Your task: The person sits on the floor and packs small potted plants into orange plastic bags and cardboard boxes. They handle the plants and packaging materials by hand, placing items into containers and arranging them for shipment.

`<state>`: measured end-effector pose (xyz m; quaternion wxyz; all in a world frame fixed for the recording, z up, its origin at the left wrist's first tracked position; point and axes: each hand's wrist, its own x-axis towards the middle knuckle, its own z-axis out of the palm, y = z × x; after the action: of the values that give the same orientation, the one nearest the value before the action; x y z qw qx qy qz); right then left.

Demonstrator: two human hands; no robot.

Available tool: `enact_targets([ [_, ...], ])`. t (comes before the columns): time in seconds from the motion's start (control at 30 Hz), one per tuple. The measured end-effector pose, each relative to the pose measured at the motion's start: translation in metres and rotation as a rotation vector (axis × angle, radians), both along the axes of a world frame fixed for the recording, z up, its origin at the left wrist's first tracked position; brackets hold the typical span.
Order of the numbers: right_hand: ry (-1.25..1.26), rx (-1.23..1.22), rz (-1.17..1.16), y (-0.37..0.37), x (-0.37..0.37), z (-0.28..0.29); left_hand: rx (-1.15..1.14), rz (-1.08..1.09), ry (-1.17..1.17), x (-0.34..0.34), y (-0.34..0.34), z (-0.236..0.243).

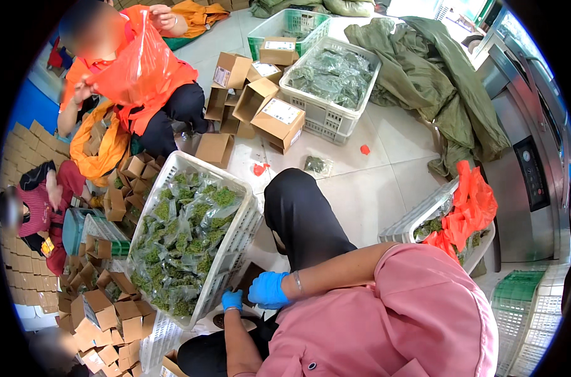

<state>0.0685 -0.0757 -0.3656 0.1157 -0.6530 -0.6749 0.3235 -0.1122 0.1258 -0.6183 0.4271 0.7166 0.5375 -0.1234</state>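
Note:
Both my hands wear blue gloves and meet low in front of me, beside a white crate (232, 267). A brown cardboard box (248, 276), shadowed and partly hidden, lies between them. My left hand (232, 300) is closed at its near side. Fingers curled, my right hand (268, 289) is closed against its right side; its fingertips are hidden. Clear bags of green, clustered plant pieces (191, 232) fill the crate to my left.
A person in orange (141, 81) spreads a red plastic bag (138, 60). Cardboard boxes (103, 314) pile up at left. Another crate of bags (332, 116) stands ahead. A red bag (467, 204) drapes over a crate at right, near a steel machine (530, 182). One small bag (317, 165) lies on the floor.

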Motion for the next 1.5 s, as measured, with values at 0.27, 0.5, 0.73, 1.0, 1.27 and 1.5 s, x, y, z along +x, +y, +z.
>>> enact_targets([
  [0.27, 0.032, 0.041, -0.039, 0.000, 0.014, 0.011, 0.349, -0.267, 0.199, 0.030, -0.013, 0.048],
  [0.5, 0.275, 0.411, -0.130, 0.002, 0.006, 0.043, 0.343, -0.482, -0.205, 0.054, -0.062, 0.142],
  [0.73, 0.147, 0.716, -0.452, -0.061, 0.043, 0.100, 0.807, -0.749, -0.294, 0.098, -0.062, 0.191],
  [1.0, 0.115, 0.983, -0.661, -0.108, 0.086, 0.108, 0.791, -0.729, -0.208, 0.164, -0.071, 0.229],
  [1.27, 0.003, 1.003, -0.736, -0.112, 0.101, 0.109, 0.638, -0.863, 0.187, 0.200, -0.041, 0.224],
  [1.5, 0.006, 0.912, -0.757, -0.127, 0.100, 0.113, 0.719, -0.945, 0.498, 0.213, -0.028, 0.238],
])
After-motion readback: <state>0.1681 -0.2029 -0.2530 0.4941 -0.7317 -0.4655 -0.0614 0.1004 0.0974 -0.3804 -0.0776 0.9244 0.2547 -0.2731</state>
